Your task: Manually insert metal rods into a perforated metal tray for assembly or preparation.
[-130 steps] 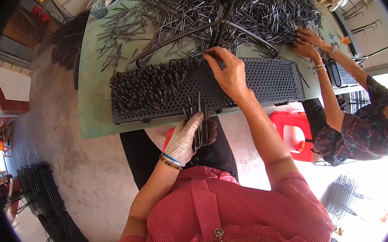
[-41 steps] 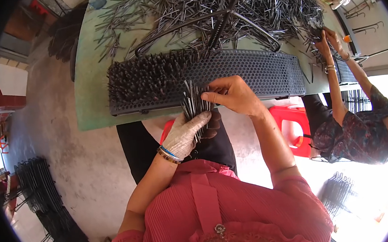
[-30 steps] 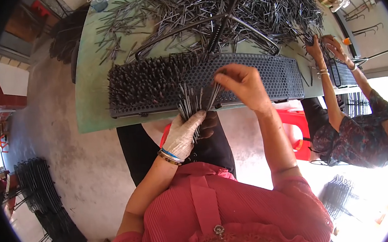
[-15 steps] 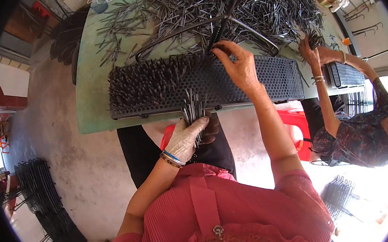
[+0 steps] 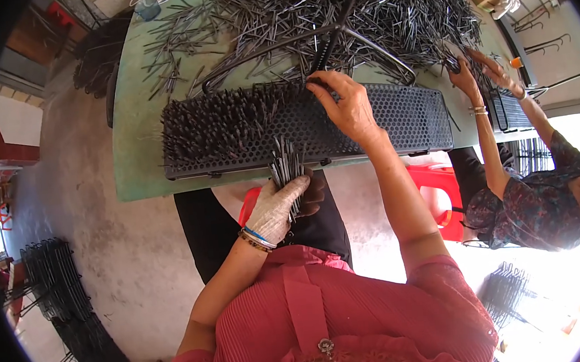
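My left hand [image 5: 275, 206], in a pale glove, is closed around a bundle of thin dark rods [image 5: 284, 159] whose tips point up in front of the rack. A long black perforated rack [image 5: 395, 120] lies along the table's near edge. Upright dark rods [image 5: 219, 121] crowd its left part, while open holes show across its right part. My bare right hand [image 5: 351, 110] reaches over the rack's far middle edge with thumb and forefinger pinched together. Anything between those fingertips is too small to make out.
A large heap of loose rods [image 5: 399, 13] covers the back of the green table [image 5: 137, 153]. A bent black metal frame [image 5: 340, 26] stands behind the rack. At right, a co-worker's hands [image 5: 464, 79] handle rods beside another rack [image 5: 515, 111]. Red stools [image 5: 435, 181] stand below.
My right hand has moved slightly left and down along the rack's far edge. My left hand stays nearly in place with its bundle. The co-worker's hands have moved apart.
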